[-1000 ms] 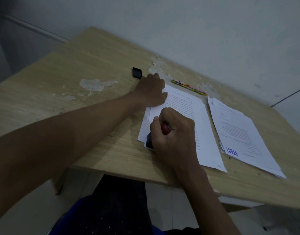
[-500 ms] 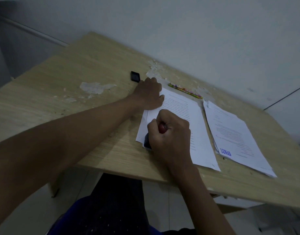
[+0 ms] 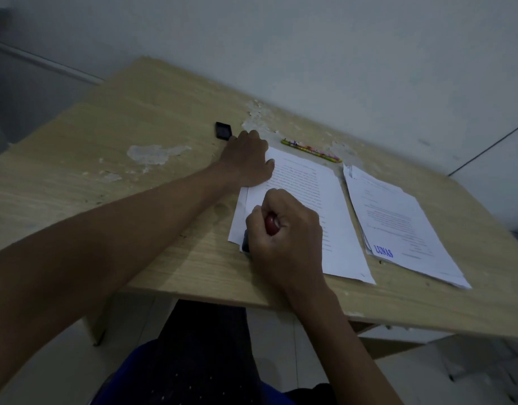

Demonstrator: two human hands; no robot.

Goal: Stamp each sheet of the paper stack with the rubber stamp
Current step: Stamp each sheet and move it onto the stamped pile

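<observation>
A stack of printed white sheets [image 3: 316,206] lies in the middle of the wooden table [image 3: 111,176]. My right hand [image 3: 287,238] is closed around the rubber stamp [image 3: 271,225], whose red knob shows between my fingers and whose dark base presses on the near left corner of the top sheet. My left hand [image 3: 247,160] lies flat on the far left corner of the stack, fingers spread. To the right lies a second pile of sheets [image 3: 398,217], its top sheet carrying a blue "LUNAS" stamp mark [image 3: 383,252].
A small black square lid or pad [image 3: 223,130] sits just beyond my left hand. A multicoloured pencil [image 3: 310,150] lies near the wall behind the papers. Patches of the table's veneer have peeled off. The table's front edge runs just below the papers, with my lap beneath.
Both hands keep their places, the stamp still pressed on the sheet's near left corner. Only the camera view has shifted slightly.
</observation>
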